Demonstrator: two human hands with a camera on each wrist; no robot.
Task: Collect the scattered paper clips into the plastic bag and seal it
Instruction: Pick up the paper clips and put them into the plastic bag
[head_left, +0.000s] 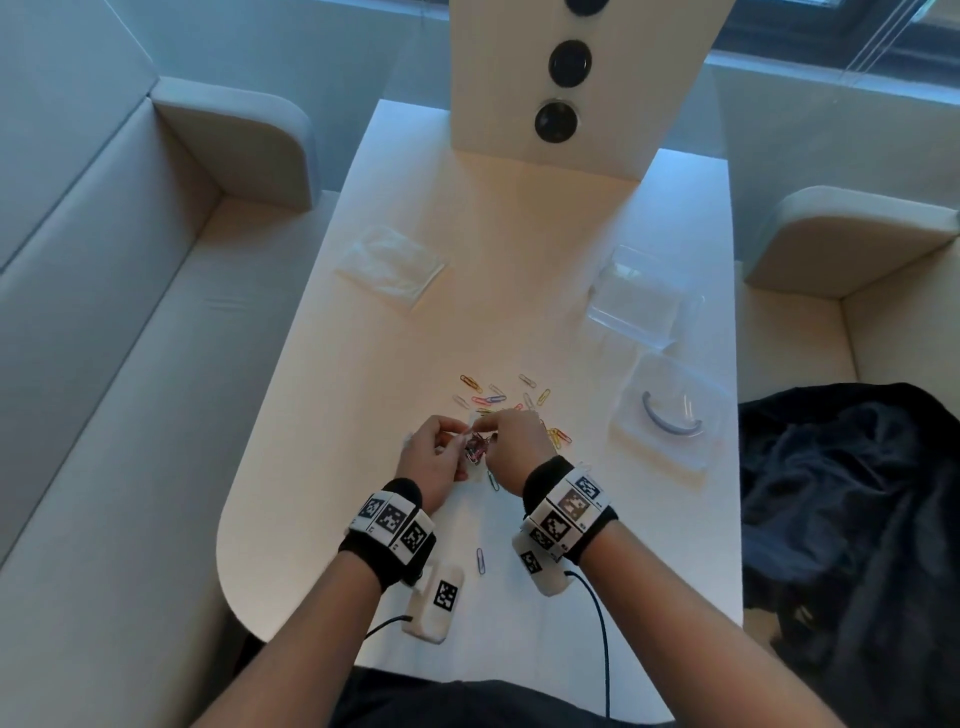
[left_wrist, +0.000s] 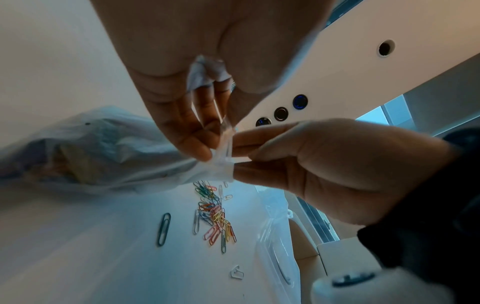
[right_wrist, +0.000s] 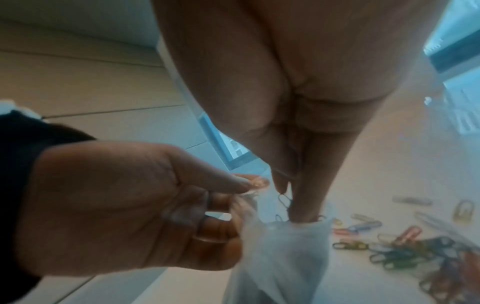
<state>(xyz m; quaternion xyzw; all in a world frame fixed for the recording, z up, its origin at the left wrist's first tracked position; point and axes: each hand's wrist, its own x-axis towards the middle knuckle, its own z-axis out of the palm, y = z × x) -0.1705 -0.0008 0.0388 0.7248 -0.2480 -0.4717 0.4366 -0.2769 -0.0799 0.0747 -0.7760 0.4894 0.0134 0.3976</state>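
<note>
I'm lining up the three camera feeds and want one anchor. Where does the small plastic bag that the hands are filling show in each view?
Head: plastic bag at centre, between left hand and right hand.
Left wrist: bag at middle left, its mouth pinched by both hands.
Right wrist: bag at bottom centre, right fingers dipping into it.
Shared landmark: loose paper clips on the table.

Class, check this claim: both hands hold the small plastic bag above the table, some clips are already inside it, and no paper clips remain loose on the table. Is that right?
Not quite. The left hand and right hand do hold the plastic bag with clips inside, but many loose paper clips remain on the table, as the head and left wrist views show.
</note>
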